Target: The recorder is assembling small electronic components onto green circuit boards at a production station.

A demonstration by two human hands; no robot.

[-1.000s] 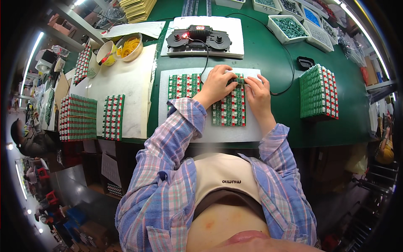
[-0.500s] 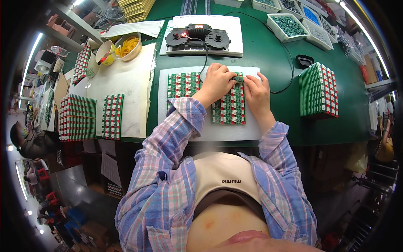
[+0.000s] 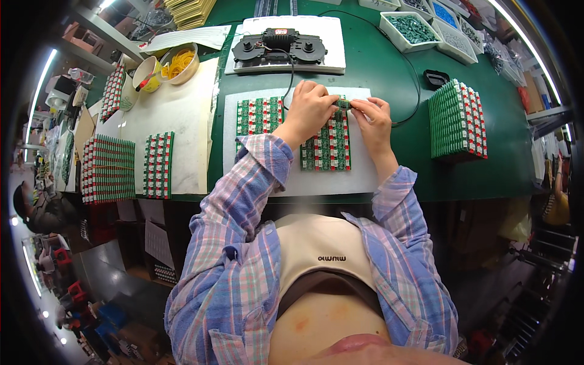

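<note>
A small green circuit board (image 3: 342, 104) is pinched between my two hands, above the far right part of a white foam pad. My left hand (image 3: 307, 112) is closed on its left end, the fingertips partly hiding it. At its right end my right hand (image 3: 374, 121) pinches with thumb and forefinger. Beneath lie two panels of green boards with red and white parts: the left panel (image 3: 258, 115) and the right panel (image 3: 325, 146), partly covered by my left hand. A black cable (image 3: 291, 73) runs from a black twin-dial device (image 3: 280, 47) down behind my left hand.
Stacked board panels stand at the right (image 3: 457, 121) and left (image 3: 109, 167), with one smaller stack (image 3: 158, 164) beside the latter. A bowl of yellow rubber bands (image 3: 181, 66) sits far left. White bins of small parts (image 3: 410, 31) line the back right.
The view has shifted slightly, so everything sits a little higher and further left. Both hands stay on the small board, which looks slightly tilted now. The red light on the device no longer shows.
</note>
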